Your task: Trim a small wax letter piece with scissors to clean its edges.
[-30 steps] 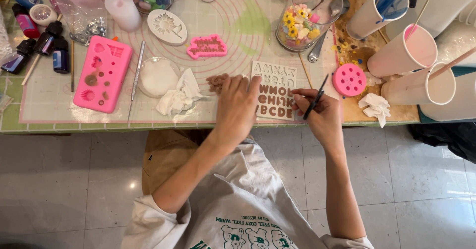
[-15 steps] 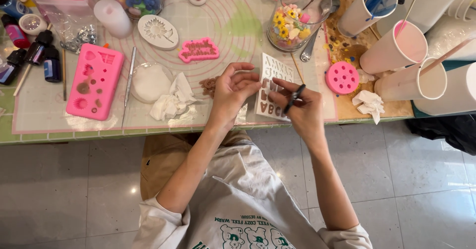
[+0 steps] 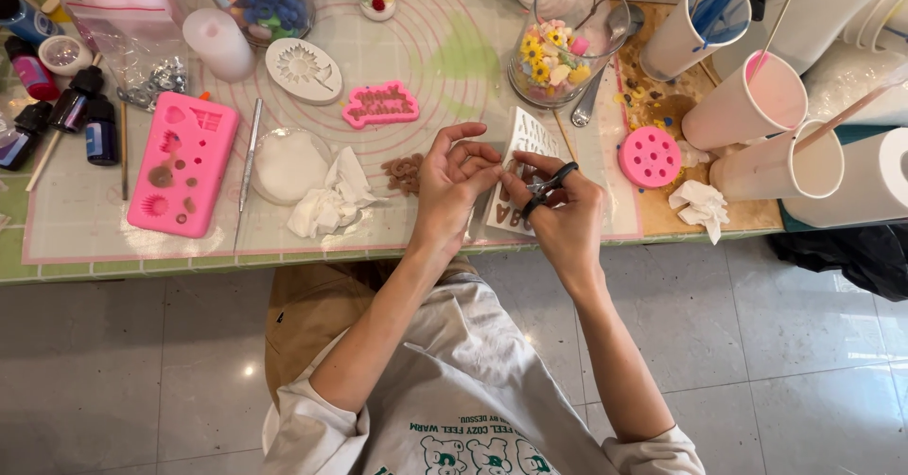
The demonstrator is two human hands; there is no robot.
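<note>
Near table edge, both hands' fingers pinch white letter mould, right hand holding tool.

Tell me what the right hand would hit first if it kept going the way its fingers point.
The right hand points up-left toward the left hand. It would likely meet the left hand's fingertips first, just above the white letter mould; depth is hard to judge.

Head camera—looking steeply down, near the table.

Matt pink silicone mould, clear glossy glass jar, crumpled white paper tissue, smooth paper cups
</note>
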